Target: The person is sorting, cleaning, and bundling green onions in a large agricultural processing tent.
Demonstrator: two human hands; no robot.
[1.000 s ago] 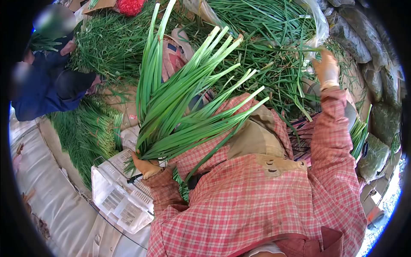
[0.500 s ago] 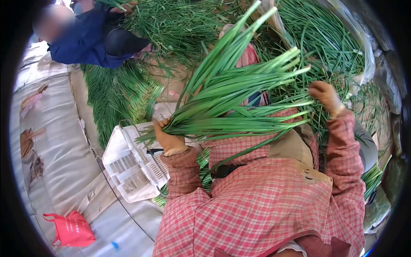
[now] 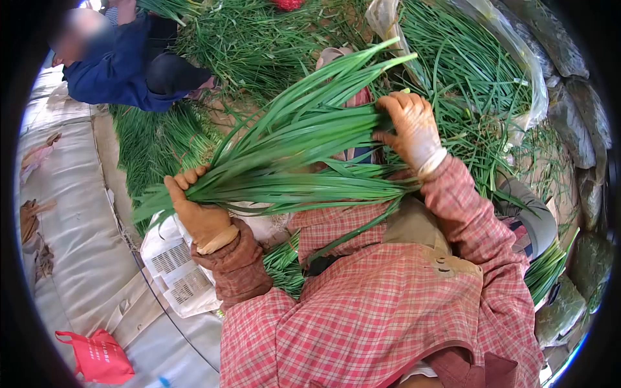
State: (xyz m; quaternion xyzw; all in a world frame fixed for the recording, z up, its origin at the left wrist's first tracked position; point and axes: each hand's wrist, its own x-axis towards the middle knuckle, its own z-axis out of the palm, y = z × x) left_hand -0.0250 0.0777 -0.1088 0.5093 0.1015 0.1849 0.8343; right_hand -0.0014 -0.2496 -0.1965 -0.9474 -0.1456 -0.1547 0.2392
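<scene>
A fanned bunch of long green stalks stretches across the front of my body. My left hand, in a tan glove, is closed around the leafy end of the bunch. On the pale-tipped side, my right hand, also gloved, is closed on part of the same stalks, its fingers curled over them. Several stalk ends stick out above and below the right hand. Behind the left hand stands a white plastic crate, partly hidden by the forearm.
At the upper left crouches a person in dark blue beside a pile of greens. More stalks lie in clear plastic at the upper right. A red bag rests on the pale sheeting at the lower left.
My right hand has moved left from beside the stalk ends and taken hold of the bunch. My left hand has shifted left with the leafy end. The view has shifted slightly.
</scene>
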